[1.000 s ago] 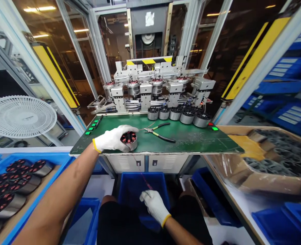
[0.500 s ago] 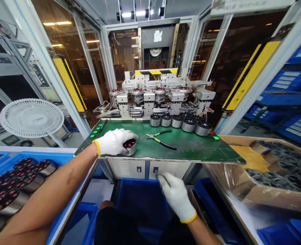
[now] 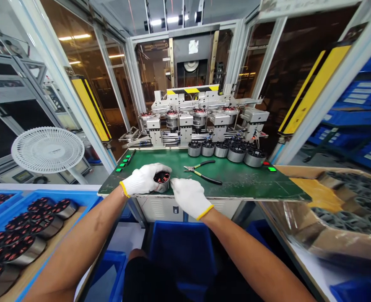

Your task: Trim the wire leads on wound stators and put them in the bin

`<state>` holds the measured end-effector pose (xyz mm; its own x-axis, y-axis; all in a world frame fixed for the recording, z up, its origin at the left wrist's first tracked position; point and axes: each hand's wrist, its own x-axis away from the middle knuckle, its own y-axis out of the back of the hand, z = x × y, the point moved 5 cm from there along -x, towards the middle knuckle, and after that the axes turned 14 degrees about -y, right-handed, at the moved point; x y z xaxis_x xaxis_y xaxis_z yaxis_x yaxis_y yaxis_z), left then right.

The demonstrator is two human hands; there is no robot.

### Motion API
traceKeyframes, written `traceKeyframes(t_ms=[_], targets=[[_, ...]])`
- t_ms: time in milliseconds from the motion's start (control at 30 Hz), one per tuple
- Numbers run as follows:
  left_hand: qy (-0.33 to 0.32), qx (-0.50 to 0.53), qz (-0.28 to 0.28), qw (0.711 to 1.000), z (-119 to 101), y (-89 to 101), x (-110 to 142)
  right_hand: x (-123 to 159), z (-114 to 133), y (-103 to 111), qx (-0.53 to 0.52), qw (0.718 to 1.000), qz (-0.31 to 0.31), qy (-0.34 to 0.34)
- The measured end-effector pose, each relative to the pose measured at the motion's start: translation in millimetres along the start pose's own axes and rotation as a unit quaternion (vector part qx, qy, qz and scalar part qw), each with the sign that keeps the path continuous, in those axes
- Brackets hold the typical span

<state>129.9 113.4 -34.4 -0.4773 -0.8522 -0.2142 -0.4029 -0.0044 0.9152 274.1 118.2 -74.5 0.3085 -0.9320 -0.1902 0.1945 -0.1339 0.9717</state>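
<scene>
Gripping an upright wound stator point(image 3: 162, 182) on the green bench point(image 3: 235, 184), axis vertical, coils up, the closed left hand point(image 3: 143, 179) wraps it; the right hand point(image 3: 190, 198), earlier above the blue bin point(image 3: 182, 251), now sits just beside it, grip unclear.

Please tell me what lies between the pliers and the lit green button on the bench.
The head view shows only bare green bench top between the pliers and the lit green button.
</scene>
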Motion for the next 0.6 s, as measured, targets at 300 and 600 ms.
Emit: traceKeyframes(t_ms=[300, 600], targets=[[0.027, 0.005, 0.025, 0.999, -6.0, 9.1, -2.2, 6.3, -54.0, 41.6, 0.077, 0.996, -0.029, 0.032], [0.066, 0.029, -0.009, 0.997, 5.7, -19.6, -23.0, -26.8, 25.2, 111.1, 0.034, 0.991, -0.048, 0.118]])
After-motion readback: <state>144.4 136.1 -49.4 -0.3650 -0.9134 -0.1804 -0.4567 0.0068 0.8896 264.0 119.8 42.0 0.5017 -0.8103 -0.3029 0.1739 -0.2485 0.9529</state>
